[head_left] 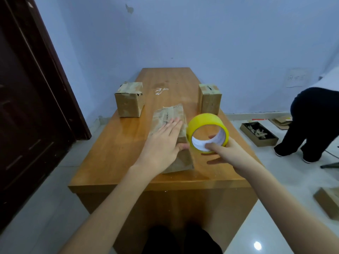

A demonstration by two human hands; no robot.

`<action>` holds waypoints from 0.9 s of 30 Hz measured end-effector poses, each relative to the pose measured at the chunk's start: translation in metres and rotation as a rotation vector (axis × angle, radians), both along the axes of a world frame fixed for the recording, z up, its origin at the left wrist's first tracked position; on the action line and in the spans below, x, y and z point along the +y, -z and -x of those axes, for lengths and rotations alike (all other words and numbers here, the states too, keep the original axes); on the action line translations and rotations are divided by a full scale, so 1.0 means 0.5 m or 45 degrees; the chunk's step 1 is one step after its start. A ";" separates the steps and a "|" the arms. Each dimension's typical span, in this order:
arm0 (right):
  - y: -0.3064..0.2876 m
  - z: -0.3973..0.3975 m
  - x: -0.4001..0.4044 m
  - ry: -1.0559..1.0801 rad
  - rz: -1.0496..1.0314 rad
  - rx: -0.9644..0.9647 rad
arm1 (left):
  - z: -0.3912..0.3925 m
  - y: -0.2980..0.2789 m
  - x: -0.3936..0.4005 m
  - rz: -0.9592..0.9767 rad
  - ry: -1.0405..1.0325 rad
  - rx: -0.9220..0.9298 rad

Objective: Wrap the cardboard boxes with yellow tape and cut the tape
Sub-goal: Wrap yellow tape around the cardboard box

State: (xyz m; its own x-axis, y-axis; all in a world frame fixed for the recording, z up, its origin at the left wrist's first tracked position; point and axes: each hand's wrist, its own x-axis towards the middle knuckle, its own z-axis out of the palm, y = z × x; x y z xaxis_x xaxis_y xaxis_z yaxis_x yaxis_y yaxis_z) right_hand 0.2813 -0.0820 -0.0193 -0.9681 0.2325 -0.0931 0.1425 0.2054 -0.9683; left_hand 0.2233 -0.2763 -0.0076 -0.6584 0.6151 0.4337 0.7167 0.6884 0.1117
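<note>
Near the front edge of the worktop (pixel 117 162): middle box (pixel 170 114) lying flat, left hand (pixel 163 143) spread on top of it, fingers (pixel 174 123) straight, thumb tucked against the right side. Pressing down, not gripping.

Just right of that, yellow tape roll (pixel 207 123) up off the worktop in the right hand (pixel 227 153), with fingers hooked through the white core and curled round the rim. Can't tell whether a loose tape end is already stuck to the box; too blurry at that corner.

2 more boxes further back: left box (pixel 129 99) and right box (pixel 209 99), both upright, well apart from the hands, both already showing old tape on top.

Stuff that could go sideways from here, just guessing:
- Flat palm only, so any hard pull on the roll probably drags the box toward the right, or tips it on that edge.
- Tape folding on itself if pulled at an angle. Total pain to unstick.
- Thumb sitting right where the strip likely lands, so easy to tape over it.
- No scissors or cutter visible anywhere, so cutting might mean tearing by hand and a ragged end.
- Box close to the front edge, so a shove could slide it off.

Someone bending over at far right by a tray (pixel 259 133) on the floor, out of the way.
</note>
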 end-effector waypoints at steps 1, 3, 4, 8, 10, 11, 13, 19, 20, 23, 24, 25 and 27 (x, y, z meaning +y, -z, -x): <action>-0.006 0.003 -0.007 0.025 0.039 0.038 | -0.008 -0.002 -0.001 -0.127 0.009 -0.041; -0.021 0.010 -0.018 0.043 0.057 0.117 | -0.021 -0.001 0.003 -0.338 0.023 -0.077; -0.029 0.015 -0.022 0.050 0.040 0.160 | -0.023 0.003 0.007 -0.412 0.017 -0.066; -0.054 0.025 -0.033 0.051 -0.052 0.226 | -0.019 0.043 0.013 -0.653 -0.021 -0.143; -0.065 0.029 -0.038 -0.034 -0.133 0.189 | -0.017 0.066 0.010 -0.737 -0.030 -0.160; -0.073 0.032 -0.039 -0.068 -0.185 0.173 | -0.019 0.074 0.008 -0.772 -0.031 -0.157; -0.095 0.042 -0.041 -0.106 -0.265 0.127 | -0.022 0.083 0.006 -0.827 -0.050 -0.165; -0.178 0.069 -0.030 -0.130 -0.528 0.074 | -0.029 0.081 0.026 -0.807 -0.152 -0.114; -0.179 0.069 -0.026 -0.133 -0.523 0.063 | -0.032 0.083 0.029 -0.810 -0.156 -0.099; -0.165 0.068 -0.021 -0.131 -0.406 0.026 | -0.033 0.087 0.037 -0.833 -0.153 -0.069; -0.156 0.071 -0.019 -0.118 -0.362 0.023 | -0.030 0.087 0.037 -0.850 -0.151 -0.078; -0.148 0.071 -0.017 -0.101 -0.341 0.019 | -0.028 0.090 0.034 -0.879 -0.156 -0.105; -0.130 0.070 -0.008 -0.066 -0.409 0.016 | -0.024 0.096 0.018 -0.998 -0.191 -0.234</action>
